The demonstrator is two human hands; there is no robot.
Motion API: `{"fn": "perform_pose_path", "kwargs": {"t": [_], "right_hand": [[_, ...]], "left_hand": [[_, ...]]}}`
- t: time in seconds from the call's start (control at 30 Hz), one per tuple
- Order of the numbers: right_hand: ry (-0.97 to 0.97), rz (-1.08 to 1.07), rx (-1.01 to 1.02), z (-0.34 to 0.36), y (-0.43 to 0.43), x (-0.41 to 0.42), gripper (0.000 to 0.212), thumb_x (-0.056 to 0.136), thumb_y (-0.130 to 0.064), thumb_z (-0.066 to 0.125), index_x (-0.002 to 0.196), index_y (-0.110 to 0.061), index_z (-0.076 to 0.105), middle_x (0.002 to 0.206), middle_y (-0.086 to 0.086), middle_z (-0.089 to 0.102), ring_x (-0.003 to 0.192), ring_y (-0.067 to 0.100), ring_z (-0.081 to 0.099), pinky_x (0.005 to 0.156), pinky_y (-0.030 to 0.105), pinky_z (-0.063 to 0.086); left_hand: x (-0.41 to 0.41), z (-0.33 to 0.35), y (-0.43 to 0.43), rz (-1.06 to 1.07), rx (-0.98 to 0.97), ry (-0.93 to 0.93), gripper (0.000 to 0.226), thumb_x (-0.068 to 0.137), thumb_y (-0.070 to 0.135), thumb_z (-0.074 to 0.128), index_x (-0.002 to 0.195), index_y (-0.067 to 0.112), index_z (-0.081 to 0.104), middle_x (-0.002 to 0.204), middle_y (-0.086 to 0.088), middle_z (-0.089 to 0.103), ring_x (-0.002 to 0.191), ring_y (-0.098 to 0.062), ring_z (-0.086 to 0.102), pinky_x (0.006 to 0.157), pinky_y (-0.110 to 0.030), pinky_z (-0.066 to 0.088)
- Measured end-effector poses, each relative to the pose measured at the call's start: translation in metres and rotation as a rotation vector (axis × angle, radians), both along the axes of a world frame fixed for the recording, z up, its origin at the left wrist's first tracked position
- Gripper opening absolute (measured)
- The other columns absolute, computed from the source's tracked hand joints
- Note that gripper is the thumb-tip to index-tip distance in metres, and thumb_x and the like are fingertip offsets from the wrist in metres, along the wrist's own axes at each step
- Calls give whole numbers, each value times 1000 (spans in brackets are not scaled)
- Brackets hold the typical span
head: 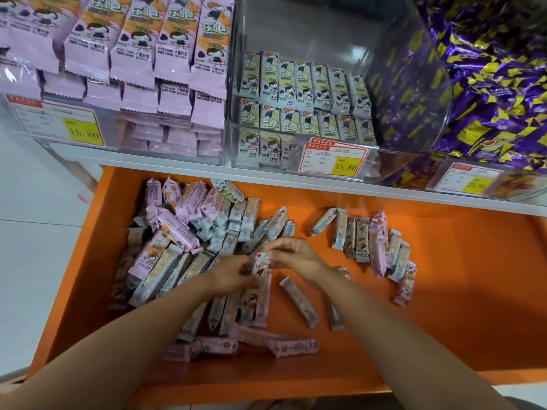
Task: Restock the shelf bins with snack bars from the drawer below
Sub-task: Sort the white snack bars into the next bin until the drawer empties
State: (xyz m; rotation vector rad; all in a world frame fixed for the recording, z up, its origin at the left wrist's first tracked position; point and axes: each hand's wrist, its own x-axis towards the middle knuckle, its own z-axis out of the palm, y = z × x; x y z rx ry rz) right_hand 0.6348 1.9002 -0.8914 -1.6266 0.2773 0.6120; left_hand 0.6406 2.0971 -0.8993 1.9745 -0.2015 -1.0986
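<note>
Left hand (233,276) and right hand (296,255) pinch one pink snack bar (264,294) over the drawer (444,291)

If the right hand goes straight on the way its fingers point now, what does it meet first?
The right hand points left and pinches the pink snack bar that the left hand also holds. Past it, probably the heap of snack bars; depth is unclear.

Price tags (344,166), purple-yellow candies (488,84), white floor tiles (35,247)
</note>
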Motion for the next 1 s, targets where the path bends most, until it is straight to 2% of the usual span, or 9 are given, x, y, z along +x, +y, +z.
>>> {"fn": "perform_pose_path", "kwargs": {"t": [0.1, 0.2, 0.27, 0.4, 0.53, 0.67, 0.8, 0.9, 1.0], "right_hand": [[30, 21, -187, -6, 9, -3, 11, 98, -10, 55, 103, -13, 63, 100, 6, 62, 77, 16, 63, 73, 31, 59], [66, 468, -548, -24, 16, -9, 25, 100, -10, 47, 122, -14, 58, 117, 13, 61, 76, 20, 53, 70, 38, 51], [118, 607, -639, -44, 23, -15, 43, 98, -13, 52, 140, -10, 41, 121, 19, 58, 69, 19, 50, 64, 31, 43], [95, 546, -748, -75, 27, -26, 60, 90, -28, 64, 142, -20, 35, 117, 20, 60, 102, 36, 58, 74, 36, 46], [66, 446, -847, -78, 16, -28, 36, 88, -21, 63, 119, -15, 47, 111, 16, 62, 103, 35, 59, 80, 40, 50], [32, 313, -543, -49, -1, -20, 26, 92, -13, 64, 101, -21, 41, 106, 15, 59, 95, 31, 61, 76, 43, 51], [190, -21, -136, -14, -1, -10, 42, 92, -3, 62, 121, -14, 34, 109, 11, 59, 86, 18, 62, 58, 17, 51], [231, -157, 62, -3, 2, -5, 45, 88, 3, 65, 127, -6, 45, 109, 10, 63, 102, 27, 64, 82, 33, 55], [225, -184, 191, 15, 12, -8, 30, 90, 7, 58, 109, -16, 57, 109, 11, 63, 104, 26, 62, 92, 35, 50]], "left_hand": [[5, -3, 10, 78, 60, -28, 24, 93, 23, 65, 76, 18, 48, 72, 1, 53, 64, -10, 52, 59, -23, 41], [9, -9, 24, 164, 115, -58, 21, 91, 25, 66, 76, 19, 53, 75, -2, 60, 72, -17, 59, 71, -32, 51], [10, -12, 29, 200, 123, -37, 20, 91, 25, 67, 77, 18, 54, 75, -2, 60, 74, -19, 58, 73, -32, 47], [12, -16, 32, 222, 113, 3, 21, 91, 25, 66, 97, 4, 64, 91, -14, 68, 89, -28, 65, 86, -39, 52], [12, -13, 31, 258, 86, 56, 21, 93, 23, 64, 79, 10, 55, 74, -6, 55, 70, -20, 53, 67, -29, 41], [11, -9, 32, 303, 17, 121, 16, 95, 22, 61, 93, 7, 60, 88, -11, 62, 77, -21, 59, 73, -33, 48], [8, -2, 32, 346, -31, 184, 9, 94, 21, 60, 95, 12, 60, 99, -13, 65, 91, -27, 63, 82, -39, 50], [4, 10, 33, 336, -45, 211, 17, 81, 26, 65, 90, 13, 58, 93, -8, 58, 86, -23, 56, 75, -34, 45], [-1, 24, 32, 283, -90, 224, 38, 67, 33, 68, 103, 20, 63, 106, -5, 63, 101, -22, 59, 90, -38, 50]]}}
